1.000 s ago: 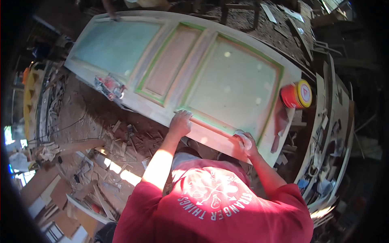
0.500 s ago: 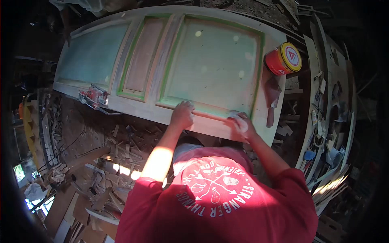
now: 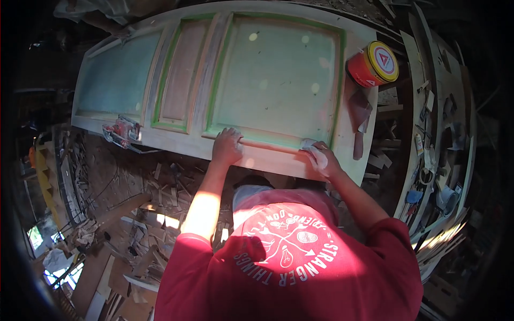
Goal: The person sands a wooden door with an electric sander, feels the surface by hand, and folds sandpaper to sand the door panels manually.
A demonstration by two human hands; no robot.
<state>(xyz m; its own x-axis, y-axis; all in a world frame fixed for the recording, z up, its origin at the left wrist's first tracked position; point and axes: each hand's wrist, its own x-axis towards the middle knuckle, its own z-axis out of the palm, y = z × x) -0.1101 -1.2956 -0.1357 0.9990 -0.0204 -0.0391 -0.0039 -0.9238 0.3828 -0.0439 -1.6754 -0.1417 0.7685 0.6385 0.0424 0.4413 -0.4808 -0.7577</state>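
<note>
A wooden panelled door point(image 3: 251, 160) lies flat in front of me, with green tape or paint along its mouldings. My left hand point(image 3: 227, 146) is closed over the near edge of the large pale-green panel point(image 3: 278, 80). Whatever lies under its fingers is hidden. Farther right on the same moulding, my right hand point(image 3: 331, 162) grips a folded whitish sheet point(image 3: 316, 155), which looks like sandpaper or cloth. The sheet touches the moulding by the panel's near right corner.
A red and yellow tin point(image 3: 373, 64) and a brown sheet point(image 3: 360, 109) sit at the door's right end. A red power tool point(image 3: 122, 131) is at the near left edge. Another person's arm point(image 3: 110, 24) reaches over the far left. Wood scraps point(image 3: 134, 241) litter the floor.
My left hand has slid left along the moulding, while my right hand stays near the corner with the sheet. The other person's arm has come farther into view. The view has shifted slightly.
</note>
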